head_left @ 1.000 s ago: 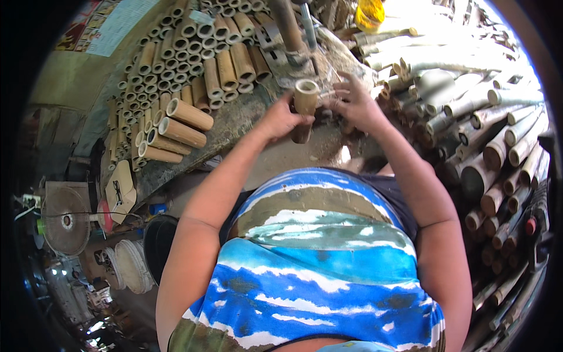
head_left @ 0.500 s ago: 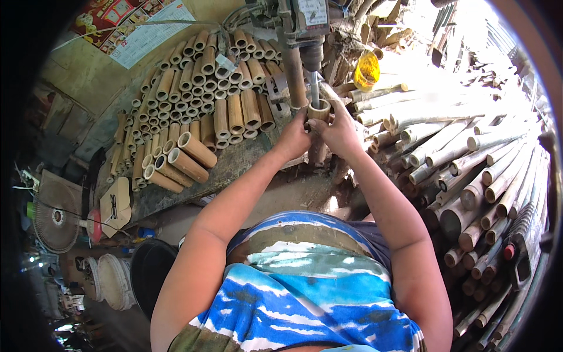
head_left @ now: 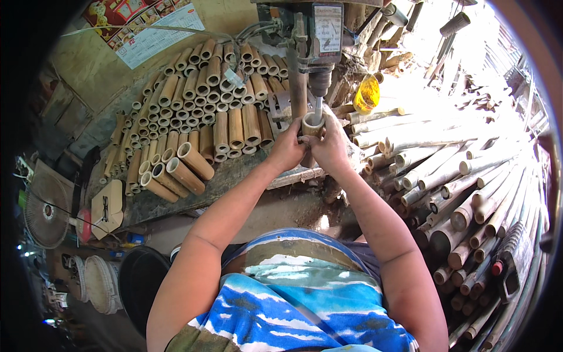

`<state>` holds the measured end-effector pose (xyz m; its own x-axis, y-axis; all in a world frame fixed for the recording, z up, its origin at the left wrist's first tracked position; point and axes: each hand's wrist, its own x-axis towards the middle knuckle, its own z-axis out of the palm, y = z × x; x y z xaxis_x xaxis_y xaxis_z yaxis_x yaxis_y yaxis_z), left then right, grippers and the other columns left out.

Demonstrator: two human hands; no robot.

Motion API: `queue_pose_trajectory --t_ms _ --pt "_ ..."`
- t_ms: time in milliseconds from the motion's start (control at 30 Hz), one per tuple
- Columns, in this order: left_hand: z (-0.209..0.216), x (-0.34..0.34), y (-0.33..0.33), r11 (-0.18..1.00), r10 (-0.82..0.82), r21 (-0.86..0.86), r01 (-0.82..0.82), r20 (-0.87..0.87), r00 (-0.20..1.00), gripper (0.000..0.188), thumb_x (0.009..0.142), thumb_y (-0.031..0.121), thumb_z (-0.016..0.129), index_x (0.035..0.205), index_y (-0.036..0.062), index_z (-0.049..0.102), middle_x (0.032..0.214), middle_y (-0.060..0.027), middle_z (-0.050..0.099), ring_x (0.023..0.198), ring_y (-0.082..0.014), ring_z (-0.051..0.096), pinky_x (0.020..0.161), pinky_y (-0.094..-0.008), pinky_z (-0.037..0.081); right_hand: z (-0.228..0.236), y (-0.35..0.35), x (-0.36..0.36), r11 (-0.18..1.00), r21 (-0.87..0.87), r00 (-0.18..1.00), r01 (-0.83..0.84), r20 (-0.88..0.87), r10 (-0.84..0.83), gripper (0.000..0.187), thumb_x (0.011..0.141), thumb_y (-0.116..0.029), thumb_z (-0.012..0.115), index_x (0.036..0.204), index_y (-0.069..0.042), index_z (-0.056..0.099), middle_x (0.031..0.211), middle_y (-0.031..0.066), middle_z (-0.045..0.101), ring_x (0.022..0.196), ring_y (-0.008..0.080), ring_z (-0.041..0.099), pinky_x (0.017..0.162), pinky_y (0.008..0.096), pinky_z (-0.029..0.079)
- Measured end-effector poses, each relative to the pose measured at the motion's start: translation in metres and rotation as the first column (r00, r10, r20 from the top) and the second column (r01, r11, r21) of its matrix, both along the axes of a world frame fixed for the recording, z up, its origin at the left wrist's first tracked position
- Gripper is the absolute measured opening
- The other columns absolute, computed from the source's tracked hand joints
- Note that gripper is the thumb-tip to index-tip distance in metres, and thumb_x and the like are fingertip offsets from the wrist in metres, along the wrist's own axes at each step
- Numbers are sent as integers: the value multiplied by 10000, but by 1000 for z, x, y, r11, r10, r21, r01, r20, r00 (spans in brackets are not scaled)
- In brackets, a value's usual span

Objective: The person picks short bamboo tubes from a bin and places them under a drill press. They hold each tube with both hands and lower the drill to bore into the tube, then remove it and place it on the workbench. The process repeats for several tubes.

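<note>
A short bamboo tube point(head_left: 312, 131) stands under a drill press point(head_left: 319, 78), held between my two hands. The drill bit point(head_left: 318, 110) reaches down into its open top, and its tip is hidden inside. My left hand point(head_left: 287, 148) is wrapped round the tube's left side. On the other side my right hand point(head_left: 329, 145) grips it, fingers along the far right wall and thumb across the near face. The tube's lower end shows below my hands.
Many cut bamboo tubes point(head_left: 202, 91) are stacked on the wooden bench point(head_left: 231, 173) at left. Long bamboo poles point(head_left: 451, 155) fill the right side. A yellow container point(head_left: 366, 95) sits behind them. An eyeglasses-like item lies on cardboard point(head_left: 111, 214), near a fan point(head_left: 48, 205).
The view has shifted, so more of the drill press shows. The tube's rim is now nearer the drill chuck, with less of the bit exposed. Both hands keep their hold.
</note>
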<state>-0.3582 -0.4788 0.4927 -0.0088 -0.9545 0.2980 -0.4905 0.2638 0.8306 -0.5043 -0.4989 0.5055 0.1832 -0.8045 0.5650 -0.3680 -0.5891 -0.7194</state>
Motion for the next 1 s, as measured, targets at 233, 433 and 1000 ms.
queue_pose_trajectory --t_ms 233,433,1000 --pt "-2 -10 -22 999 26 -27 -23 94 995 589 849 66 619 1413 83 451 1158 -268 671 1081 -424 655 916 -468 520 -1 -18 -12 984 173 997 43 -68 -32 583 786 -123 792 1298 -48 524 1088 217 688 1028 406 665 863 482 516" --pt "2 -21 -23 995 -2 -101 16 145 989 606 847 57 594 1427 79 423 1152 -296 660 1084 -465 638 918 -493 521 1 -16 -25 982 178 994 69 -94 -53 615 805 -127 778 1354 -63 510 1137 212 682 1069 411 653 894 477 516" --pt "14 3 6 988 40 -155 -17 147 988 579 877 68 637 1419 99 436 1260 -243 634 1173 -439 608 955 -471 497 16 9 5 998 34 998 46 -36 -45 445 814 -77 734 1182 -8 494 1071 257 653 1046 461 621 877 520 484"
